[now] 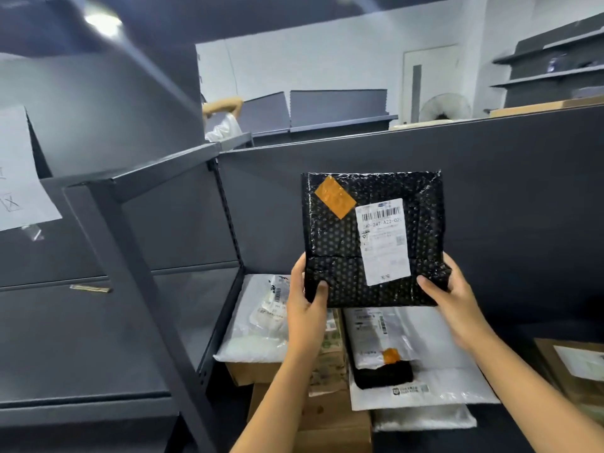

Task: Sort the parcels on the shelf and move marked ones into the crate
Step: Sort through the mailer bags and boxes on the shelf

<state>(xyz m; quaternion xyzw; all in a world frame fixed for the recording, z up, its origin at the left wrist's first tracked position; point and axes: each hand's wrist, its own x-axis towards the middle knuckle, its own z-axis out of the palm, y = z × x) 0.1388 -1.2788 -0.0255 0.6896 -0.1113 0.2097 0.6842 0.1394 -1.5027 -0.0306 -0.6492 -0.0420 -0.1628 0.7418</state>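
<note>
Above a dark grey metal shelf [490,207], a person holds up a black parcel [336,243] in both hands, its face turned to the camera and clear of the pile below. This parcel is a flat, nearly square padded envelope of glossy black bubble plastic, its surface dimpled with rows of small round bubbles and creased across the lower third. An orange sticker [335,197], set on its corner like a diamond, sits near the upper left. A tall white shipping label [382,241] with a barcode and small print runs down the right of centre. The left hand [305,308] grips the lower left corner, thumb pressed on the front and fingers hidden behind; the right hand [457,305] grips the lower right corner the same way. Below, more parcels lie heaped on the shelf: a soft white plastic bag [258,322] at the left, brown cardboard boxes [330,416] underneath, and a white padded envelope [434,384] under a smaller white bag [379,335] that carries a small orange sticker [391,355] and overlaps a dark bundle [382,376]. A brown paper envelope [575,364] lies at the far right. A white sheet of paper [19,178] hangs taped to the shelving at the left
</note>
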